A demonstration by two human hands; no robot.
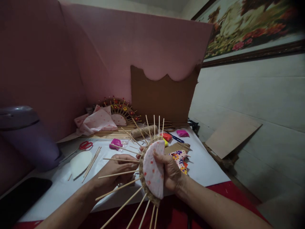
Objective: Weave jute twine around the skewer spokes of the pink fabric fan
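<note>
In front of me a half-circle fan-like piece [153,170] is held upright, its flat side to the right. Its face is white cloth with small pink-red flower prints. Brown twine [143,178] wraps the curved edge, and thin wooden sticks [119,189] radiate from it. My right hand [172,170] grips the straight edge, thumb on the cloth face and fingers behind. My left hand [121,168] is closed at the twine-wrapped curve, among the sticks. Its fingertips are partly hidden, so what they pinch is unclear.
Behind are a twine roll [144,131], a decorated half-circle fan [121,111] and folded printed cloth [97,121]. Red-handled scissors [85,145], loose sticks [91,163] and a white cutout [81,163] lie left. Purple packets [116,143] and flowered material [179,159] lie nearby. Cardboard [164,98] stands behind.
</note>
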